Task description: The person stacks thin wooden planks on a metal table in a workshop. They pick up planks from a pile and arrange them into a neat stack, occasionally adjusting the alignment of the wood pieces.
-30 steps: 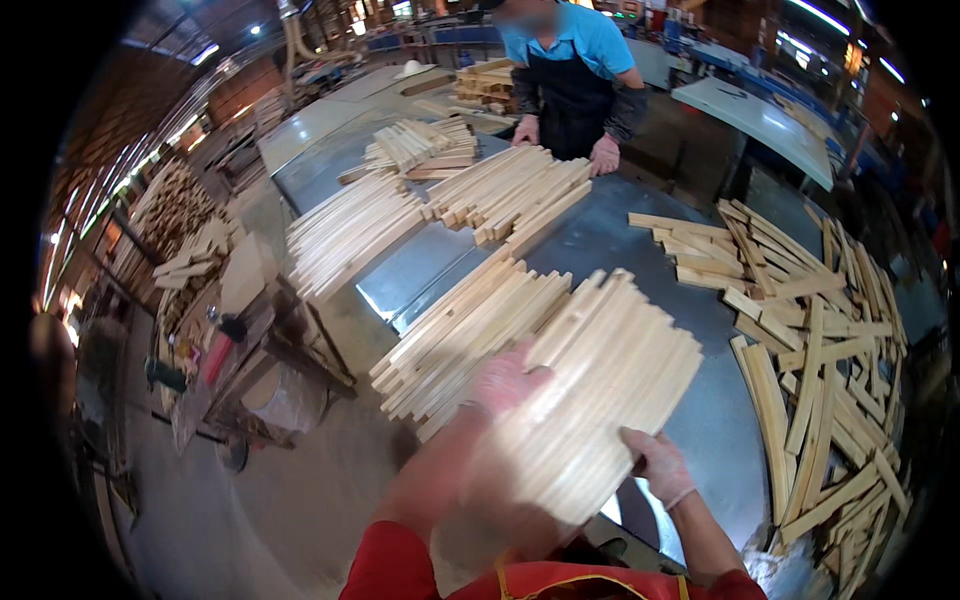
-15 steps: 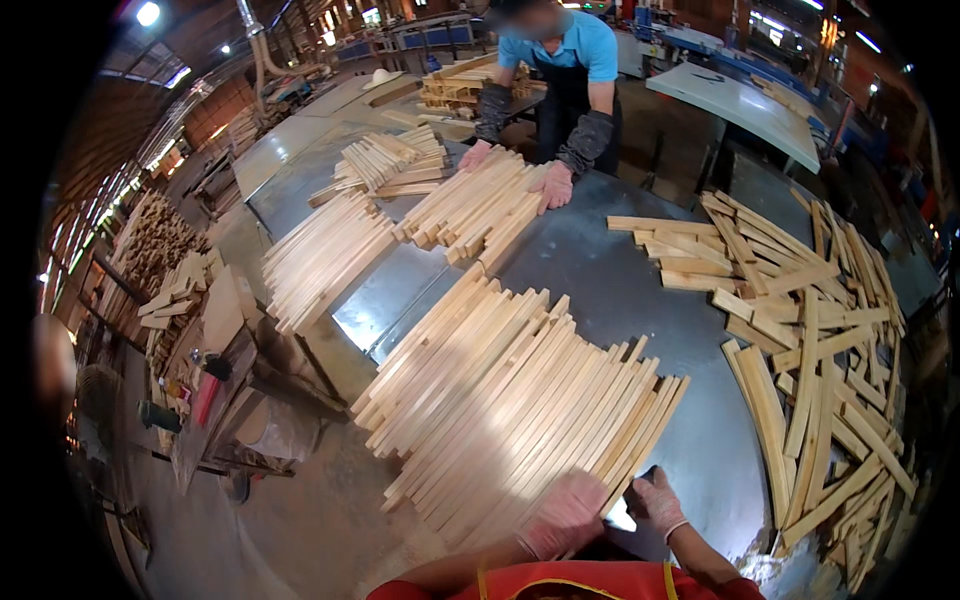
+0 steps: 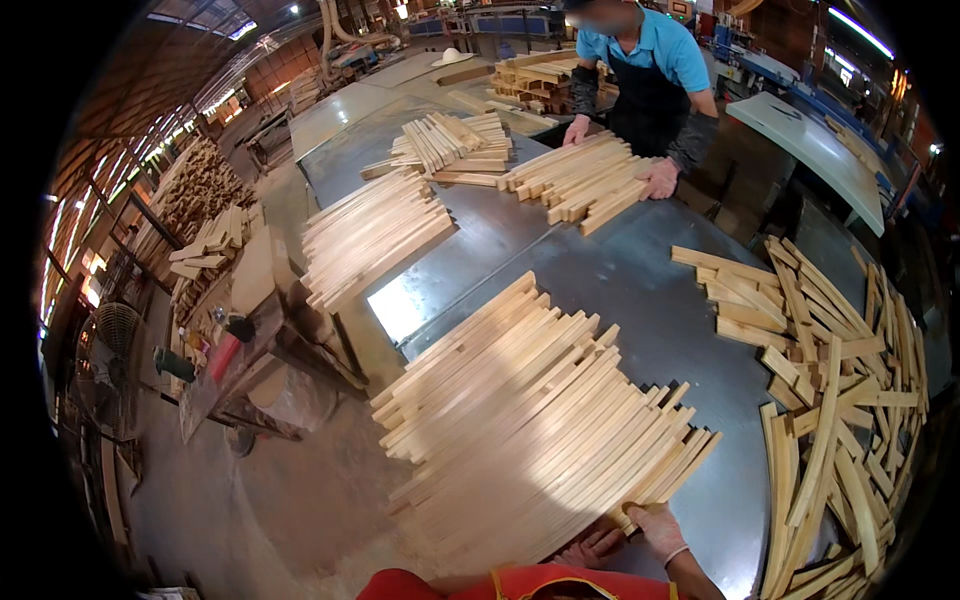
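Observation:
A wide row of pale wooden strips [image 3: 540, 410] lies side by side on the dark metal table, its near ends reaching toward me. My right hand [image 3: 658, 530], in a thin pinkish glove, is closed at the near right corner of the row, thumb and fingers on a strip's end. Just left of it, my left hand [image 3: 592, 549] is low by the near edge of the row, fingers stretched out and holding nothing visible. Part of that hand is hidden behind the red apron [image 3: 560, 580].
Across the table [image 3: 690, 345] a co-worker in a blue shirt [image 3: 668, 50] has both gloved hands on another batch of strips [image 3: 580, 180]. More strips [image 3: 375, 235] lie at the left, with a stack [image 3: 455, 145] behind. A jumbled heap of wooden pieces [image 3: 840, 400] covers the right side.
The co-worker's batch has moved right and away from my row. My right hand has come onto the strip ends; my left hand has dropped back off the strips. The view has shifted.

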Action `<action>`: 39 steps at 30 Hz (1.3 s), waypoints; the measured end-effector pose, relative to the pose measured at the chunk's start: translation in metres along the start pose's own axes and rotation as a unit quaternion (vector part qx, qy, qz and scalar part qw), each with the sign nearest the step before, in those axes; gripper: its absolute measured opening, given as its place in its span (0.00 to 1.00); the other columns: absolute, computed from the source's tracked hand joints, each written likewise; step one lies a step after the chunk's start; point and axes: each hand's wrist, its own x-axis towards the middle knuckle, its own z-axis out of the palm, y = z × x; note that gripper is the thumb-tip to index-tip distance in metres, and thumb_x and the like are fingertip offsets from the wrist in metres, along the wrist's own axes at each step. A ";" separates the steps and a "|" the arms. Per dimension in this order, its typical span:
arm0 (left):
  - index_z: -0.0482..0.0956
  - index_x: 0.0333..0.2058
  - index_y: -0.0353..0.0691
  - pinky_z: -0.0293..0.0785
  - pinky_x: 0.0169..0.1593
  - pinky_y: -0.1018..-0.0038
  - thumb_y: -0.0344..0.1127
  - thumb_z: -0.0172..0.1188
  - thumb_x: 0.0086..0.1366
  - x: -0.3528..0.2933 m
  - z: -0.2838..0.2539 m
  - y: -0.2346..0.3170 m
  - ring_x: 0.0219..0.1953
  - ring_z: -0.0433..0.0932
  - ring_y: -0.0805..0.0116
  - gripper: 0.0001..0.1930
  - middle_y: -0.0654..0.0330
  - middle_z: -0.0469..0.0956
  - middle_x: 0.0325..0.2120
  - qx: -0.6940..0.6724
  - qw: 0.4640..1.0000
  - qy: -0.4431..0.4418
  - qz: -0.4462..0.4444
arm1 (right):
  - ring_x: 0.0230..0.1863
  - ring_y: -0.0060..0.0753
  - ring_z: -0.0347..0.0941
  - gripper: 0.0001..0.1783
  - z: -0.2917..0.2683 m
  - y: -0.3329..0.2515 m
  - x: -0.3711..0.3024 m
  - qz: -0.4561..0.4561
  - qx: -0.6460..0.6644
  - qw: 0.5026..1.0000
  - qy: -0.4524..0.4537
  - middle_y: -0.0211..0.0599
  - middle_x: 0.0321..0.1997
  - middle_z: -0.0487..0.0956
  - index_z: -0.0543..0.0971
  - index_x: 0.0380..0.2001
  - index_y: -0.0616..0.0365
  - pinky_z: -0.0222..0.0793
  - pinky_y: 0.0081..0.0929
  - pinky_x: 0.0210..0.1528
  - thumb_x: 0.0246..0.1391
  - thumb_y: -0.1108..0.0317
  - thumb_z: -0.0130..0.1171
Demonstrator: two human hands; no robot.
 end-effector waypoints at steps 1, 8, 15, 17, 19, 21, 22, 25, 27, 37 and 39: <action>0.74 0.68 0.52 0.58 0.77 0.44 0.50 0.56 0.70 0.002 -0.001 -0.007 0.74 0.66 0.54 0.29 0.58 0.70 0.70 0.010 1.000 -0.012 0.001 | 0.42 0.37 0.81 0.33 0.007 -0.012 -0.012 -0.014 0.061 0.998 0.018 0.41 0.50 0.83 0.68 0.65 0.58 0.84 0.35 0.34 0.63 0.60 0.71; 0.75 0.67 0.54 0.59 0.76 0.39 0.54 0.51 0.70 0.018 -0.055 -0.109 0.73 0.67 0.58 0.30 0.61 0.71 0.69 0.128 0.988 -0.076 0.046 | 0.40 0.30 0.81 0.37 0.079 -0.100 0.044 -0.026 0.008 0.999 -0.031 0.39 0.49 0.84 0.69 0.66 0.61 0.81 0.30 0.33 0.61 0.56 0.73; 0.74 0.69 0.49 0.72 0.65 0.48 0.37 0.61 0.61 0.046 -0.226 -0.271 0.68 0.69 0.45 0.34 0.55 0.72 0.64 0.018 0.993 0.002 0.114 | 0.38 0.28 0.79 0.29 0.209 -0.192 0.103 -0.142 0.040 0.986 -0.077 0.36 0.44 0.84 0.81 0.60 0.61 0.79 0.28 0.40 0.65 0.51 0.68; 0.71 0.73 0.55 0.79 0.55 0.46 0.37 0.63 0.57 0.055 -0.279 -0.279 0.69 0.69 0.45 0.41 0.57 0.72 0.66 -0.021 0.997 -0.045 0.052 | 0.41 0.30 0.80 0.36 0.230 -0.212 0.113 -0.130 0.045 0.986 -0.090 0.37 0.45 0.84 0.74 0.66 0.65 0.79 0.29 0.43 0.65 0.50 0.67; 0.75 0.69 0.55 0.77 0.54 0.45 0.35 0.62 0.56 0.039 -0.252 -0.299 0.69 0.69 0.42 0.37 0.56 0.73 0.65 0.071 0.996 -0.037 0.042 | 0.47 0.31 0.80 0.42 0.225 -0.227 0.111 -0.107 -0.035 0.983 -0.146 0.40 0.49 0.85 0.67 0.72 0.69 0.79 0.30 0.49 0.66 0.49 0.66; 0.82 0.60 0.52 0.75 0.54 0.41 0.36 0.63 0.55 0.030 -0.237 -0.298 0.69 0.68 0.42 0.30 0.56 0.73 0.63 0.092 0.995 -0.024 0.014 | 0.52 0.38 0.81 0.42 0.204 -0.204 0.119 -0.153 -0.127 0.977 -0.073 0.45 0.53 0.84 0.68 0.71 0.67 0.77 0.33 0.56 0.67 0.47 0.64; 0.75 0.67 0.51 0.78 0.53 0.48 0.44 0.67 0.59 0.049 -0.228 -0.300 0.67 0.71 0.41 0.35 0.52 0.72 0.65 0.168 0.981 -0.006 0.101 | 0.53 0.44 0.81 0.39 0.181 -0.159 0.150 -0.212 -0.134 0.968 0.014 0.49 0.56 0.83 0.71 0.68 0.66 0.75 0.36 0.59 0.66 0.45 0.63; 0.77 0.63 0.50 0.73 0.61 0.47 0.41 0.68 0.58 0.040 -0.216 -0.290 0.70 0.68 0.44 0.31 0.53 0.72 0.65 0.183 0.983 -0.006 0.020 | 0.61 0.52 0.79 0.38 0.091 -0.143 0.103 -0.168 -0.019 0.984 0.049 0.55 0.63 0.80 0.74 0.67 0.60 0.70 0.40 0.68 0.65 0.43 0.62; 0.71 0.71 0.48 0.69 0.72 0.57 0.44 0.68 0.66 0.056 -0.241 -0.268 0.73 0.66 0.47 0.35 0.51 0.66 0.73 0.188 0.974 -0.122 0.024 | 0.66 0.58 0.76 0.41 -0.001 -0.088 0.080 -0.224 -0.116 0.927 0.276 0.57 0.66 0.79 0.71 0.71 0.60 0.69 0.45 0.70 0.62 0.44 0.61; 0.76 0.63 0.50 0.74 0.60 0.45 0.46 0.73 0.55 0.129 -0.146 -0.124 0.63 0.75 0.43 0.35 0.52 0.75 0.62 0.030 0.968 -0.178 0.175 | 0.72 0.55 0.68 0.56 -0.374 0.065 -0.037 0.107 -0.163 0.770 0.608 0.54 0.70 0.74 0.69 0.73 0.58 0.64 0.45 0.73 0.49 0.34 0.69; 0.76 0.63 0.49 0.73 0.62 0.46 0.48 0.74 0.56 0.131 -0.150 -0.089 0.62 0.75 0.43 0.36 0.50 0.74 0.63 0.012 0.959 -0.227 0.168 | 0.75 0.52 0.66 0.60 -0.390 0.075 -0.036 0.152 -0.115 0.789 0.585 0.55 0.74 0.72 0.67 0.75 0.56 0.62 0.45 0.75 0.48 0.30 0.69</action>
